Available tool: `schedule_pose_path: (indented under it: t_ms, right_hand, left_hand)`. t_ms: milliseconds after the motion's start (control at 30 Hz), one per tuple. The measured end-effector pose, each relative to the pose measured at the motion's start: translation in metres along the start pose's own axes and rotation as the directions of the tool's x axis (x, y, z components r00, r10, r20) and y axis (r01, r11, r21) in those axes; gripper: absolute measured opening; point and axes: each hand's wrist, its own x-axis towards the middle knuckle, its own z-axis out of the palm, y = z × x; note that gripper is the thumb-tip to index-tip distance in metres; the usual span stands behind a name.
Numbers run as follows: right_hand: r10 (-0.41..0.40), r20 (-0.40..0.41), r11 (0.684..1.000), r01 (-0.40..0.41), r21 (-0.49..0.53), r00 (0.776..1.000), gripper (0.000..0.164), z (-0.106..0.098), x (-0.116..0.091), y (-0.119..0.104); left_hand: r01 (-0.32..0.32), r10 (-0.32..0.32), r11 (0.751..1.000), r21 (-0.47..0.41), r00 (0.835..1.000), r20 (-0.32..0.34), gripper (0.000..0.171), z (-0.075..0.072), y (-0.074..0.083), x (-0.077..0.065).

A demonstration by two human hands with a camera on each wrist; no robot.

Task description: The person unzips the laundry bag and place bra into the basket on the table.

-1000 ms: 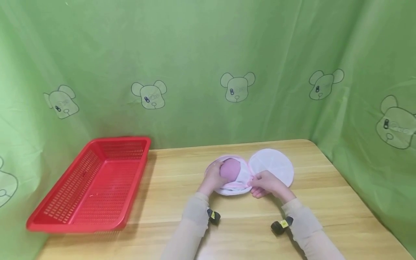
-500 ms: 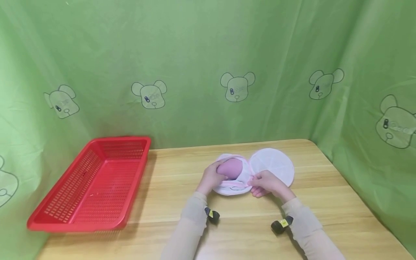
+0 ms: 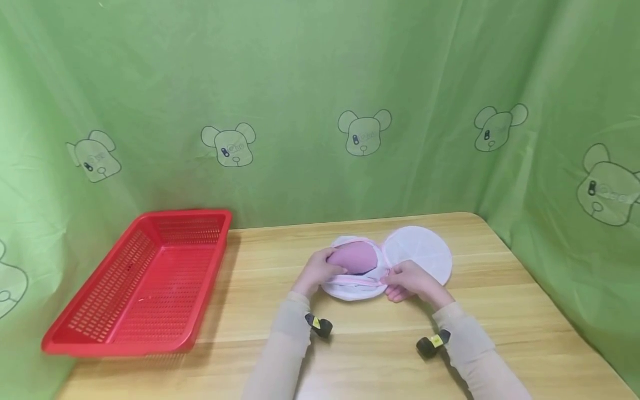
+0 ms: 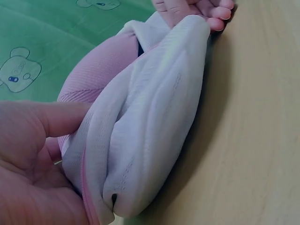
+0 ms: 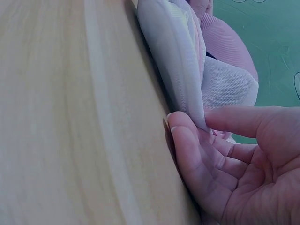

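A white mesh laundry bag [image 3: 352, 291] with pink edging lies unfolded at the table's centre right. Its round flat flap [image 3: 419, 253] is laid out to the right. A pink ribbed, rounded cloth piece [image 3: 355, 257], shaped like a bra cup, fills the bag's mouth. My left hand [image 3: 319, 268] grips this pink piece at its left end; the thumb lies over the edge in the left wrist view, and the other fingers are partly hidden behind it. At the joint between bag and flap, my right hand [image 3: 412, 280] pinches the mesh edge between thumb and fingers.
A red perforated plastic basket [image 3: 160, 289] stands at the left of the wooden table [image 3: 370, 355]. A green curtain [image 3: 300, 183] with bear-head prints hangs behind and along both sides.
My left hand has shifted slightly left, and the pink piece has come left with it, showing more of itself. The bag's left rim has been drawn in. My right hand stays put.
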Motion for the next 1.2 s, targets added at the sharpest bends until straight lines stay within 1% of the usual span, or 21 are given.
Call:
schedule_pose_path:
  t_ms: [200,300,433,600,667,833,867,1000,1200]
  right_hand:
    - [-0.002,0.006,1.0,0.002,0.001,1.0,0.018,0.0,0.001,0.001]
    - [0.001,0.004,1.0,-0.001,0.003,1.0,0.017,0.0,0.001,0.001]
    - [0.002,0.004,1.0,-0.002,0.007,1.0,0.018,0.0,0.0,0.002]
    - [0.012,0.001,1.0,-0.012,0.015,1.0,0.018,0.001,0.001,0.002]
    - [0.018,-0.002,1.0,-0.018,0.017,1.0,0.018,0.001,0.001,0.002]
    - [0.026,-0.01,1.0,-0.026,0.012,1.0,0.017,0.001,0.002,0.002]
    - [0.016,-0.004,1.0,-0.016,0.007,1.0,0.018,0.0,0.002,0.002]
    - [0.021,-0.009,1.0,-0.021,0.005,1.0,0.017,0.001,0.003,0.003]
    - [0.024,-0.014,1.0,-0.024,0.0,1.0,0.018,0.002,0.004,0.001]
  left_hand:
    - [-0.02,0.025,0.996,-0.086,0.998,0.06,0.055,-0.007,-0.005,0.001]
    - [-0.03,0.039,0.993,-0.111,0.996,0.075,0.054,-0.009,-0.007,0.001]
    - [-0.024,0.039,0.986,-0.165,0.995,0.087,0.057,-0.012,-0.007,0.001]
    - [-0.017,0.03,0.975,-0.223,0.998,0.055,0.054,-0.016,-0.006,0.001]
    - [-0.018,0.027,0.973,-0.232,0.999,0.038,0.053,-0.017,-0.004,0.001]
    - [-0.017,0.023,0.966,-0.259,1.0,0.019,0.052,-0.019,0.0,0.001]
    - [-0.021,0.026,0.965,-0.26,1.0,0.014,0.052,-0.019,0.0,0.001]
    - [-0.032,0.031,0.961,-0.274,0.999,-0.008,0.05,-0.019,0.002,0.002]
    - [-0.053,0.044,0.966,-0.254,0.998,-0.04,0.049,-0.018,0.01,0.0]
